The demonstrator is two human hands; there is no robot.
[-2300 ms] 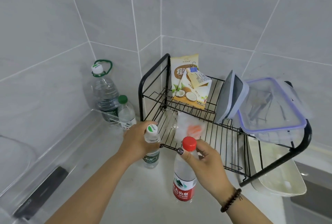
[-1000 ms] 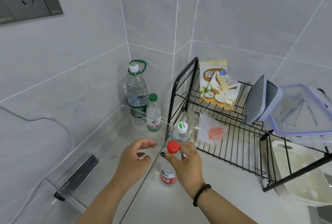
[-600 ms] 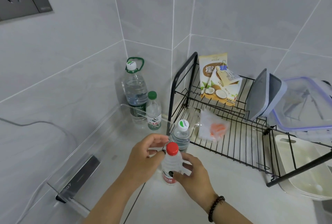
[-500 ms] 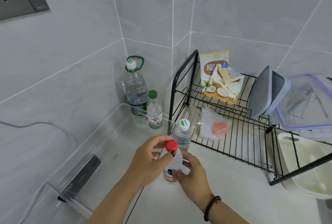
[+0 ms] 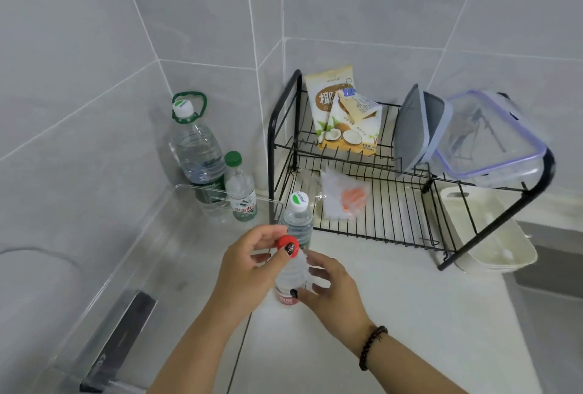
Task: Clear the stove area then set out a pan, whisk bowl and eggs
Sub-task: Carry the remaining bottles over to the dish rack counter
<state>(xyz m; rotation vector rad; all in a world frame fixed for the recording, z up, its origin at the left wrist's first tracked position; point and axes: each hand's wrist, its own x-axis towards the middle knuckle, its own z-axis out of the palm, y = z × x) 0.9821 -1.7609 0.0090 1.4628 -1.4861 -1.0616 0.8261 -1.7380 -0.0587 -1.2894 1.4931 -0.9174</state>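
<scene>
Red-capped bottle [image 5: 288, 280] upright on table [image 5: 394, 314], in front of rack [image 5: 378, 204] | left hand [image 5: 249, 270] pinches its cap [image 5: 287, 246] | right hand [image 5: 328, 289] grips its body | white-capped bottle [image 5: 298, 220] just behind | two bottles [image 5: 220, 169] in corner.

Black wire dish rack [image 5: 372, 204] at centre right on the white worktop [image 5: 410, 314], in the corner of grey tiled walls [image 5: 189, 14]. Upper tier: coconut snack packet [image 5: 342, 116] closed with a blue clip [image 5: 349, 92], grey-lidded container [image 5: 416, 128] on edge, clear box with purple-rimmed lid [image 5: 492, 138]. Lower tier: clear bag with orange contents [image 5: 345, 198]. Cream tray [image 5: 492, 232] beneath the rack's right end. Clear acrylic screen [image 5: 132, 254] at left.
</scene>
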